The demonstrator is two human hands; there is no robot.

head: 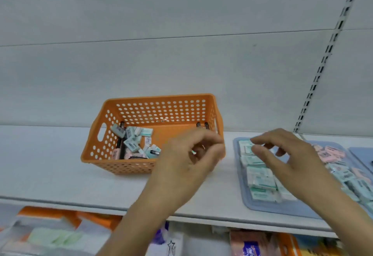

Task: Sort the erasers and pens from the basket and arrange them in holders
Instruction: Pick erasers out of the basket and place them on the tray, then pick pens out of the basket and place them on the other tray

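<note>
An orange perforated basket (161, 99) stands on the white shelf (50, 164). Its left end holds several mint and pink erasers (132, 144) and dark pens (121, 142); two more pen ends (201, 124) show at its right wall. My left hand (189, 160) is in front of the basket's right front corner, fingers curled round a small pale thing, seemingly an eraser, of which only a corner shows. My right hand (290, 154) hovers with spread fingers over a blue tray (262, 207), above rows of mint erasers (260, 177). Pink erasers (331, 153) lie further right in the tray.
A second blue tray (363, 156) shows at the right edge. A slotted metal upright (323, 63) runs up the back panel at the right. Packaged goods (50, 235) fill the shelf below.
</note>
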